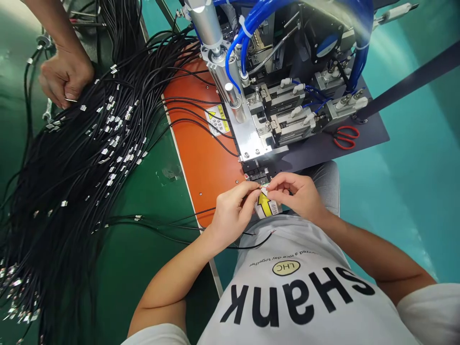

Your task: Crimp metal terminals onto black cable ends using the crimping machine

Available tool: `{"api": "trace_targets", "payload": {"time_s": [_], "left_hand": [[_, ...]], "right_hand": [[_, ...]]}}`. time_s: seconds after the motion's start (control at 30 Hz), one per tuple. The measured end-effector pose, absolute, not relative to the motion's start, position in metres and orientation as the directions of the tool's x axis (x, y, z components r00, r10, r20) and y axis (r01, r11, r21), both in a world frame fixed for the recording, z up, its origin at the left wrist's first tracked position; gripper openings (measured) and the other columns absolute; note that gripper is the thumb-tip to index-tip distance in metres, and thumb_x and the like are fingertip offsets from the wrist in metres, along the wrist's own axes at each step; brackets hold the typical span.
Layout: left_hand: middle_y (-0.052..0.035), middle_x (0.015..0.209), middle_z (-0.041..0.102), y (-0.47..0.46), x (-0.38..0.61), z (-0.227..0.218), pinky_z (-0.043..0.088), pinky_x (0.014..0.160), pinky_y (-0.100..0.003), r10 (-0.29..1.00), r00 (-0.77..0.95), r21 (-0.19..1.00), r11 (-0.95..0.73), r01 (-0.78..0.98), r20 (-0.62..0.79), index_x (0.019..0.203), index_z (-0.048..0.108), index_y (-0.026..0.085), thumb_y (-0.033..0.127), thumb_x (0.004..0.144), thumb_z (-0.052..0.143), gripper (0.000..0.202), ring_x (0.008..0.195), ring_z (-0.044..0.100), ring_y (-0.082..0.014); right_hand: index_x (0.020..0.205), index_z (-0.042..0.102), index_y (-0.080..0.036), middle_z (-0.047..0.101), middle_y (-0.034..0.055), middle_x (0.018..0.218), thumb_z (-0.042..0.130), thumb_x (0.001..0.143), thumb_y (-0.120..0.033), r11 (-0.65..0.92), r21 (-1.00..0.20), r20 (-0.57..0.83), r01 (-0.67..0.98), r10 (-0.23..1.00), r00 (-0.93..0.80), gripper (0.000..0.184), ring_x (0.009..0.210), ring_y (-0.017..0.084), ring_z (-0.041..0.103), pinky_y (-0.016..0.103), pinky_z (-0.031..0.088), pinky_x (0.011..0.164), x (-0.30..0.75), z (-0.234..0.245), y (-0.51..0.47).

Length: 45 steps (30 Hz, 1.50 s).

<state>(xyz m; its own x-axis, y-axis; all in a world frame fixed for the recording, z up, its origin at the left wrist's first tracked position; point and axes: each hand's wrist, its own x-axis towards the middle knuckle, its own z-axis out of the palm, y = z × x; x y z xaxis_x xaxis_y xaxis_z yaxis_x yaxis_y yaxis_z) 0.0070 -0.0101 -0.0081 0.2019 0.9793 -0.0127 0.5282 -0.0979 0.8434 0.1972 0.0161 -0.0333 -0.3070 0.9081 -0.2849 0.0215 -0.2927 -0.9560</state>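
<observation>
Two bare hands, left hand [233, 211] and right hand [300, 194], pinch a small white piece [265, 190] in front of a metal machine.
Head view: each grip is pressed fingertip to fingertip on the piece, just above a glossy yellow-arrow label [266, 206] by the smooth orange panel [201, 153]. A thin black wire [251, 247] curls under the left wrist. The white shirt reads "LHC". A co-worker's fist [64, 74] clutches black cables with metal ferrules [89, 143].

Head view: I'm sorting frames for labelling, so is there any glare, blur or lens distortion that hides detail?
Head view: wide-angle stretch enlarges the shirt and cable pile toward the edges; glare whitens the steel bracket and a pale haze veils the machine top; the left hand and right hand, pinching a small pale piece, are sharp; light soft, shadows faint.
</observation>
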Motion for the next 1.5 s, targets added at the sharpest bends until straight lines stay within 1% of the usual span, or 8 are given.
{"api": "trace_targets", "payload": {"time_s": [0.17, 0.3, 0.47, 0.6, 0.83, 1.07, 1.23, 1.5], "left_hand": [[-0.0023, 0.089, 0.070, -0.012, 0.007, -0.010, 0.049, 0.065, -0.021, 0.980, 0.199, 0.857, -0.093, 0.506, -0.011, 0.105, 0.067, 0.020, 0.024, 0.095, 0.057, 0.015, 0.071, 0.062, -0.0102], [-0.0044, 0.098, 0.071, -0.012, 0.008, -0.008, 0.053, 0.070, -0.023, 0.984, 0.174, 0.914, -0.028, 0.405, -0.047, 0.115, 0.066, 0.020, 0.024, 0.095, 0.057, 0.022, 0.075, 0.065, -0.0111], [-0.0072, 0.098, 0.067, -0.006, 0.011, -0.005, 0.056, 0.065, -0.025, 0.973, 0.176, 0.974, 0.117, 0.193, -0.151, 0.101, 0.071, 0.019, 0.027, 0.090, 0.064, 0.016, 0.074, 0.063, -0.0126], [-0.0041, 0.082, 0.063, -0.001, 0.014, -0.003, 0.055, 0.057, -0.025, 0.947, 0.156, 0.960, 0.275, 0.055, -0.280, 0.090, 0.071, 0.016, 0.030, 0.084, 0.071, 0.015, 0.063, 0.058, -0.0105], [0.0024, 0.058, 0.052, 0.002, 0.013, -0.006, 0.047, 0.047, -0.022, 0.863, 0.162, 0.868, 0.493, -0.059, -0.479, 0.086, 0.069, 0.016, 0.035, 0.082, 0.073, 0.020, 0.052, 0.049, -0.0084], [0.0048, 0.052, 0.046, 0.002, 0.014, -0.007, 0.039, 0.044, -0.019, 0.824, 0.173, 0.806, 0.564, -0.176, -0.539, 0.082, 0.065, 0.017, 0.034, 0.081, 0.074, 0.020, 0.049, 0.042, -0.0068], [0.0051, 0.055, 0.047, 0.001, 0.011, -0.008, 0.042, 0.047, -0.020, 0.811, 0.175, 0.793, 0.584, -0.171, -0.559, 0.084, 0.066, 0.017, 0.035, 0.078, 0.077, 0.022, 0.049, 0.039, -0.0052], [0.0008, 0.068, 0.056, -0.001, 0.014, -0.005, 0.047, 0.050, -0.022, 0.858, 0.124, 0.852, 0.511, -0.115, -0.498, 0.086, 0.068, 0.018, 0.032, 0.079, 0.076, 0.018, 0.058, 0.051, -0.0086]], "right_hand": [[0.080, 0.071, -0.020, 0.066, 0.0007, 0.076, 0.077, 0.078, -0.034, -0.233, -0.971, -0.238, 0.054, 0.911, -0.336, 0.016, 0.063, 0.011, 0.053, 0.026, 0.041, 0.054, 0.202, -0.030, 0.023], [0.079, 0.067, -0.019, 0.064, -0.0003, 0.075, 0.073, 0.082, -0.034, -0.181, -0.979, -0.202, 0.097, 0.928, -0.314, 0.017, 0.058, 0.010, 0.052, 0.026, 0.040, 0.053, 0.197, -0.027, 0.020], [0.079, 0.064, -0.019, 0.061, -0.0013, 0.072, 0.072, 0.083, -0.030, -0.196, -0.974, -0.219, 0.109, 0.935, -0.278, 0.014, 0.056, 0.010, 0.052, 0.026, 0.038, 0.052, 0.192, -0.027, 0.012], [0.079, 0.063, -0.020, 0.062, -0.0009, 0.075, 0.070, 0.084, -0.028, -0.186, -0.976, -0.210, 0.110, 0.934, -0.288, 0.012, 0.059, 0.010, 0.054, 0.026, 0.039, 0.054, 0.193, -0.028, 0.009], [0.080, 0.063, -0.020, 0.062, -0.0009, 0.076, 0.068, 0.086, -0.027, -0.151, -0.980, -0.183, 0.126, 0.934, -0.308, 0.011, 0.062, 0.011, 0.056, 0.027, 0.043, 0.058, 0.193, -0.027, 0.011], [0.079, 0.064, -0.021, 0.063, -0.0003, 0.076, 0.066, 0.086, -0.023, -0.070, -0.980, -0.123, 0.185, 0.948, -0.295, 0.008, 0.066, 0.012, 0.056, 0.028, 0.044, 0.060, 0.190, -0.023, 0.012], [0.079, 0.063, -0.022, 0.063, 0.0000, 0.076, 0.065, 0.086, -0.020, -0.002, -0.975, -0.070, 0.222, 0.951, -0.301, 0.007, 0.068, 0.013, 0.055, 0.029, 0.044, 0.062, 0.190, -0.023, 0.012], [0.080, 0.063, -0.023, 0.062, -0.0002, 0.077, 0.063, 0.086, -0.017, 0.052, -0.961, -0.029, 0.270, 0.957, -0.289, 0.008, 0.068, 0.014, 0.054, 0.029, 0.044, 0.063, 0.191, -0.023, 0.011]]}}
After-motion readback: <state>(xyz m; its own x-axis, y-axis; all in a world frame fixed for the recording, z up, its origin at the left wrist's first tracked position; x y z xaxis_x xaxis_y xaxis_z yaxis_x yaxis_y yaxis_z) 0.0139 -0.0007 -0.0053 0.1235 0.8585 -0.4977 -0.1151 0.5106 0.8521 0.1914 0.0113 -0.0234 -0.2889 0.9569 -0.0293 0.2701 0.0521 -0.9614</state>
